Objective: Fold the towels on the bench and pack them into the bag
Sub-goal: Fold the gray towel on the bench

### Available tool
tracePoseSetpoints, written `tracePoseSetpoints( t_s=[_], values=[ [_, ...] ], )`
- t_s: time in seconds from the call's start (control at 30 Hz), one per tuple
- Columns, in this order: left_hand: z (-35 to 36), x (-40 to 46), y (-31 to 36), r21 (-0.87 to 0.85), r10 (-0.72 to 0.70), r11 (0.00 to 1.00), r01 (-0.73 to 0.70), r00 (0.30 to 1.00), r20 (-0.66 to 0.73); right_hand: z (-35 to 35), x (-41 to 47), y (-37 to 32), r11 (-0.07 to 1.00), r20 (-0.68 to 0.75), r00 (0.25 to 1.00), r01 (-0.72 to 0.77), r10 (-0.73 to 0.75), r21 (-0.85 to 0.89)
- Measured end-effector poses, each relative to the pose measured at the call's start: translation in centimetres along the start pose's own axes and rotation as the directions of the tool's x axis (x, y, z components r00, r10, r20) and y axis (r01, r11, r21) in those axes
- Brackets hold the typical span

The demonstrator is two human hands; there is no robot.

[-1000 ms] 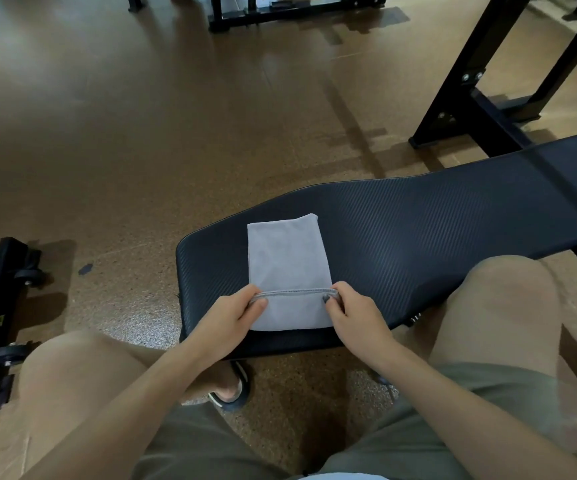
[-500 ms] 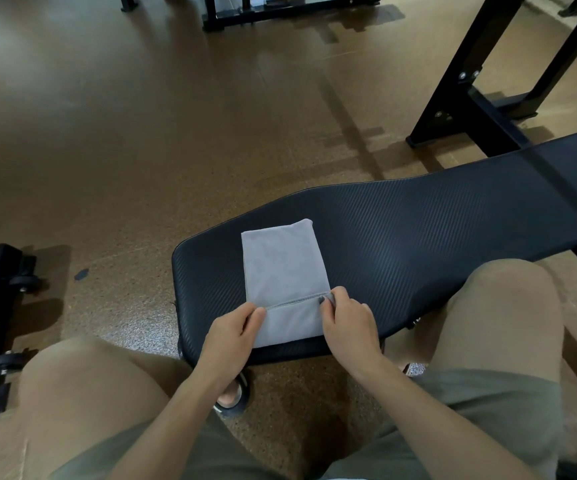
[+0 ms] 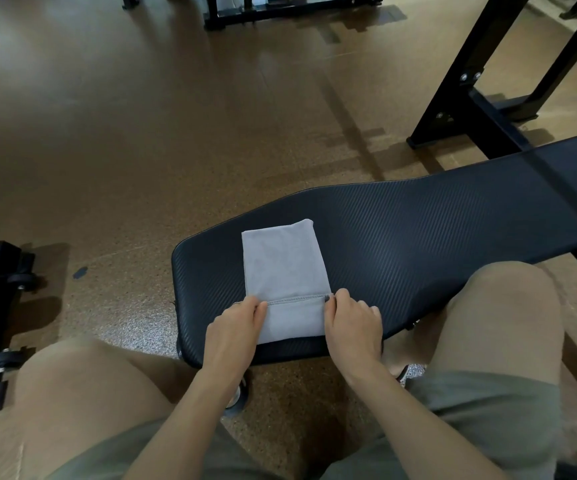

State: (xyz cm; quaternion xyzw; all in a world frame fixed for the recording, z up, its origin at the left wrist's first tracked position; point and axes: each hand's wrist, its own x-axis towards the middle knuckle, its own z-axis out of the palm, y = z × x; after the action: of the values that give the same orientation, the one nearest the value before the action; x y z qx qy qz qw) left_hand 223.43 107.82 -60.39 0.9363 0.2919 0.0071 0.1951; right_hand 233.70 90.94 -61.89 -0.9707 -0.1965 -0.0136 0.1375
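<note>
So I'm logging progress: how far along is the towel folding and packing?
Partly done: one grey towel lies on the bench as a narrow folded strip. In hand: the left hand and right hand pinch its hemmed near flap. Left: finishing the fold and packing; no bag is in view.

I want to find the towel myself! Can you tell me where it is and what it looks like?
Find the long black padded bench that runs across the brown floor. At its near left end lies the towel, a small folded grey rectangle with a stitched hem, and the left hand and the right hand pinch that hem. It is the only pale thing on the bench.
</note>
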Motion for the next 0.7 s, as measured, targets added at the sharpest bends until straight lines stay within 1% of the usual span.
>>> tracePoseSetpoints(
  t_s=[0.1, 0.2, 0.3, 0.4, 0.47, 0.53, 0.6, 0.7],
  values=[
    [0.3, -0.1, 0.3, 0.109, 0.014, 0.994, -0.012, 1.0, -0.017, 0.0, 0.2, 0.2, 1.0, 0.026, 1.0, -0.003, 0.002, 0.017],
    [0.6, -0.4, 0.1, 0.189, 0.057, 0.981, -0.041, 0.996, -0.076, 0.0, 0.3, 0.2, 0.999, -0.032, 0.999, 0.041, -0.04, 0.034],
    [0.6, -0.1, 0.3, 0.309, 0.206, 0.937, -0.161, 0.971, -0.119, 0.2, 0.5, 0.5, 0.985, -0.079, 0.982, 0.169, -0.171, -0.029],
    [-0.1, 0.3, 1.0, 0.43, 0.417, 0.843, -0.324, 0.898, -0.142, 0.1, 0.8, 0.9, 0.97, -0.066, 0.969, 0.236, -0.239, -0.057],
    [-0.3, 0.4, 1.2, 0.441, 0.566, 0.758, -0.48, 0.82, -0.08, -0.2, 1.0, 1.2, 0.959, -0.055, 0.959, 0.276, -0.279, -0.059],
    [-0.1, 0.4, 0.9, 0.421, 0.649, 0.682, -0.597, 0.76, 0.027, -0.8, 0.9, 1.5, 0.939, -0.044, 0.938, 0.34, -0.343, -0.053],
    [-0.1, 0.7, 0.3, 0.39, 0.643, 0.685, -0.615, 0.763, 0.074, -1.6, 0.5, 2.2, 0.897, 0.016, 0.898, 0.44, -0.44, -0.046],
    [-0.7, 0.4, 0.0, 0.316, 0.631, 0.721, -0.617, 0.773, 0.072, -2.7, 0.0, 2.9, 0.796, 0.108, 0.795, 0.604, -0.597, -0.042]
  ],
)
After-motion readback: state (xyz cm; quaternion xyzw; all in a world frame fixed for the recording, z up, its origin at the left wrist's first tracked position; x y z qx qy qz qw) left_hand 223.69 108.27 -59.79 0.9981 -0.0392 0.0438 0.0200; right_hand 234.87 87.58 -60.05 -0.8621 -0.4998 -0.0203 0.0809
